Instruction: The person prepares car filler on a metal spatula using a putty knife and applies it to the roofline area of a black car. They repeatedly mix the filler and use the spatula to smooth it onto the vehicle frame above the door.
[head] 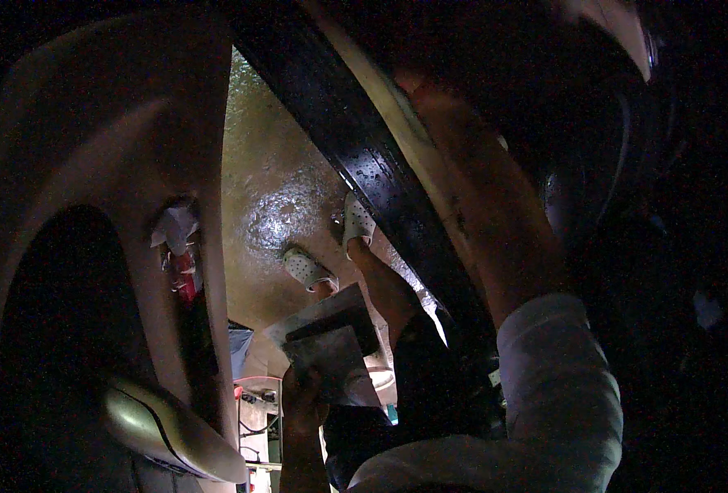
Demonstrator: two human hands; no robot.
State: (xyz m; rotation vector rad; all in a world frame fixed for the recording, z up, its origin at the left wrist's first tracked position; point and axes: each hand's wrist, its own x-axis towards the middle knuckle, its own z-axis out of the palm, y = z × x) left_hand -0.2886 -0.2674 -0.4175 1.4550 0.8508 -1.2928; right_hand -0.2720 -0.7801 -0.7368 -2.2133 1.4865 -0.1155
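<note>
In the lower middle my left hand (303, 394) grips flat, stiff pieces, seen in dim light. The nearer one is a grey rectangular sheet (333, 363). Behind it lies a larger flat piece with a dark panel (339, 314); its material is unclear. My right arm, in a pale sleeve, stretches up across the black door sill (376, 166) of a vehicle into the dark interior. At its end my right hand (418, 89) is very dim, and its fingers and anything in them cannot be made out.
An open vehicle door (203, 154) stands on the left. Its pocket holds crumpled white tissue (178, 227) and a red item (185, 277). A glossy rounded part (167, 431) juts out below. Wet ground (277, 209) lies under my white perforated clogs (305, 268). Water drops dot the sill.
</note>
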